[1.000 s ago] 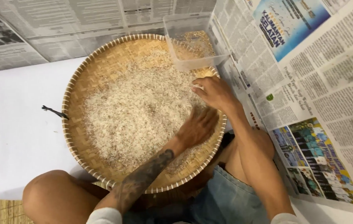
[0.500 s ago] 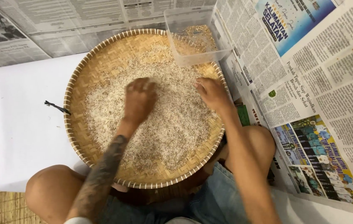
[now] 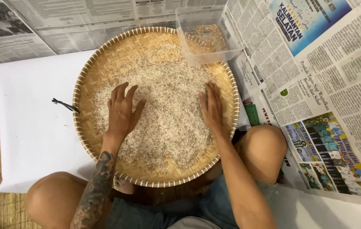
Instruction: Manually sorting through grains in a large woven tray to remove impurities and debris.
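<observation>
I note left hand (image 3: pixel 121 111) and right hand (image 3: pixel 211 106) flat, fingers spread, gripping nothing, on rice (image 3: pixel 167 101). Risk: outward sweep past fingertips spills grains over woven tray (image 3: pixel 88 76) rim.

Both hands lie flat, fingers spread, on pale rice (image 3: pixel 167 106) in a round woven tray (image 3: pixel 88 127): the left hand (image 3: pixel 122 111) at left, the right hand (image 3: pixel 212 107) at right. A clear plastic tub (image 3: pixel 208 34) rests at the tray's far right rim, newspaper (image 3: pixel 329 85) beside it.

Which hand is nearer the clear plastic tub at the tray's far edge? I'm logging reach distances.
The right hand is nearer: it lies flat on the rice just below the clear plastic tub. The left hand rests on the grain farther off, toward the woven tray's other side.
</observation>
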